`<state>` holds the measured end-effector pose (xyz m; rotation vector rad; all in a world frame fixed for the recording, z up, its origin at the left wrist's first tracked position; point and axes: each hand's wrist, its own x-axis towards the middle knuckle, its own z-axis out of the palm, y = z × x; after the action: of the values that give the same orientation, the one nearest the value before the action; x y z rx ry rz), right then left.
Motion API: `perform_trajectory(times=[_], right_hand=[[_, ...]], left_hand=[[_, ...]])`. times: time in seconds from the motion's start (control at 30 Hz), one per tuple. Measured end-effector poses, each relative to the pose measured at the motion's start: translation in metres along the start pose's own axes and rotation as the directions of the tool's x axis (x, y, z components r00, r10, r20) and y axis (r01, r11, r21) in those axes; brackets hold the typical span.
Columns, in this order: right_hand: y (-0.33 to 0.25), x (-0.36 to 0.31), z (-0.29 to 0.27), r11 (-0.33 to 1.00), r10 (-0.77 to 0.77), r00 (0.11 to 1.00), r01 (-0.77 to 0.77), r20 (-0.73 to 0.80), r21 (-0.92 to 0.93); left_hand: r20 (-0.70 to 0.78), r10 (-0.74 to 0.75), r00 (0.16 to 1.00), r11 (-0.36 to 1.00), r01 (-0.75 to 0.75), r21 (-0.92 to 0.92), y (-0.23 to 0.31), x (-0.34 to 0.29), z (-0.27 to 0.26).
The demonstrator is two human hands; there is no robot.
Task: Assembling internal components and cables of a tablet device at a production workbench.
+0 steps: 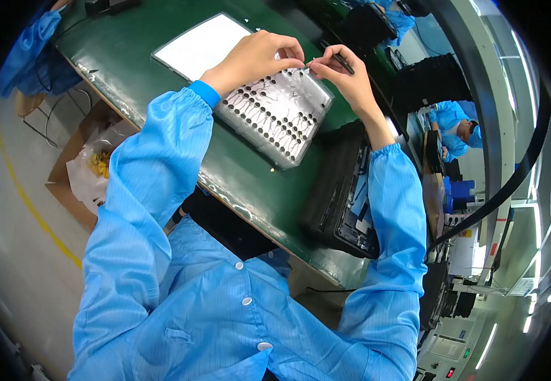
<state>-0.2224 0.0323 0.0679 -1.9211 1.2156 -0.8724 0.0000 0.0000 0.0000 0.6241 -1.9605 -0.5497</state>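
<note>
Hands meet over the far edge of a clear tray that lies tilted on the green table. The tray's pockets hold rows of small dark round parts with thin wire leads. The left hand, palm down, rests on the tray's far side with its fingers curled and pinched together at the tips; something very small may sit between them, but it is too fine to make out. The right hand is just beside it, fingertips nearly touching the left's, and it grips a slim dark tool that lies across its fingers, pointing away from the tray. Just beyond the tray lies a white panel, glowing bright. Near the right forearm, a stack of black trays sits at the table's near edge. Both sleeves are blue. On the floor to the left stands an open cardboard box with plastic bags inside. Farther off to the right, another person in blue works at a separate bench.
</note>
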Motion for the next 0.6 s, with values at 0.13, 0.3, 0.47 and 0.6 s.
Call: perform_trajectory(times=[0.13, 0.3, 0.47, 0.6], right_hand=[[-0.007, -0.011, 0.012, 0.995, -0.038, 0.998, 0.043, -0.048, 0.092], [-0.004, -0.011, 0.019, 0.982, -0.066, 0.995, 0.079, -0.078, 0.171], [0.001, -0.013, 0.019, 0.992, -0.083, 0.988, 0.095, -0.128, 0.085], [0.003, -0.012, 0.020, 0.991, -0.103, 0.984, 0.114, -0.143, 0.070]], left_hand=[[0.000, 0.008, 1.000, 1.000, -0.008, -0.010, 0.003, -0.001, 0.003], [-0.017, 0.067, 0.998, 0.997, -0.067, 0.036, 0.008, -0.001, 0.002], [-0.030, 0.164, 0.986, 0.975, -0.158, 0.154, 0.011, 0.000, 0.006], [-0.036, 0.174, 0.984, 0.970, -0.165, 0.177, 0.009, -0.002, 0.005]])
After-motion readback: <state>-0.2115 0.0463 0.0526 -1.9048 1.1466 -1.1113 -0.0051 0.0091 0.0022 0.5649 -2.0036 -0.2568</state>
